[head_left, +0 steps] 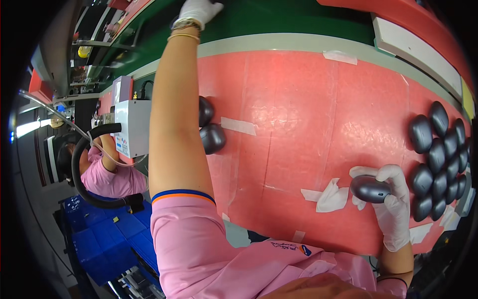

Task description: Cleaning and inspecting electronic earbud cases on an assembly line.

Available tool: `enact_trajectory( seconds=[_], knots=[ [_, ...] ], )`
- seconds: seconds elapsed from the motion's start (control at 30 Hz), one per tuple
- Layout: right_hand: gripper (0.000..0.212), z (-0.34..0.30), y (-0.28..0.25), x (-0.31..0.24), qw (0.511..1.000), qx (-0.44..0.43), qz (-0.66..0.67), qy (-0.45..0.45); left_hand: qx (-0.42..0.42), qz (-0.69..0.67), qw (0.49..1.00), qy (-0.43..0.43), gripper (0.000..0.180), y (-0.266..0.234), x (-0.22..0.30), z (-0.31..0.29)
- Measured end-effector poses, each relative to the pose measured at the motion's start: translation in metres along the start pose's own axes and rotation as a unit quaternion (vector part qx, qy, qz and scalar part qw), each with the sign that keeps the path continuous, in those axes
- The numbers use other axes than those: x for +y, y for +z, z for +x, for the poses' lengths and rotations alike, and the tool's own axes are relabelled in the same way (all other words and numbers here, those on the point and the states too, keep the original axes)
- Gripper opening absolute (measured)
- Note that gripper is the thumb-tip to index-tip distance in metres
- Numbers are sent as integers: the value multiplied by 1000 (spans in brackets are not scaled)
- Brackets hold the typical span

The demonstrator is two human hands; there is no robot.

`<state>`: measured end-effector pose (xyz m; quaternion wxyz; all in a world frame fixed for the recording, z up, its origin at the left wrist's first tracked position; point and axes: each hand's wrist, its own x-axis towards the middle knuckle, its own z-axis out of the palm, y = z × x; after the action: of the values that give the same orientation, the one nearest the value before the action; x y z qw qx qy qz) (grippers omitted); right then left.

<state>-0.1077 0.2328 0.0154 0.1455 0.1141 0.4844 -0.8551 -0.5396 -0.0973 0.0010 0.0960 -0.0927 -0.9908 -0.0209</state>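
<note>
My left hand [199, 12], in a white glove, reaches far forward over the green belt [279, 20]. Its thumb stands out to the side, while the upper frame edge cuts off the other fingers; nothing shows in it. Near the table's right side, my gloved right hand [393, 199] is closed around a dark grey oval case [369, 189], glossy and with a small slot in its end. Several similar cases [436, 155] lie close together right of that hand. Two more cases [213, 138] sit beside my left forearm, which partly covers them.
A red-pink mat [289, 99] covers the table, with tape strips [238, 125] and a crumpled white tissue [332, 196] on it. To the left stand a white machine box [133, 127] and a black hose [79, 164]. Another person [112, 174] in pink works beyond blue crates [99, 234].
</note>
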Motion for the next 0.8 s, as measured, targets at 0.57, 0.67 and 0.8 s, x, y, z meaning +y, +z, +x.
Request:
enact_trajectory(
  seconds=[0.57,0.67,0.8],
  knots=[
    [39,9,-9,6,986,-62,-33,-152,-157,96,979,-83,74,-15,-87,9],
    [42,4,-9,6,969,-38,-151,-190,-100,-20,994,27,68,-54,2,-50],
    [45,1,-5,13,957,-29,-181,-223,-65,-157,969,177,60,-88,90,-184]
  ],
)
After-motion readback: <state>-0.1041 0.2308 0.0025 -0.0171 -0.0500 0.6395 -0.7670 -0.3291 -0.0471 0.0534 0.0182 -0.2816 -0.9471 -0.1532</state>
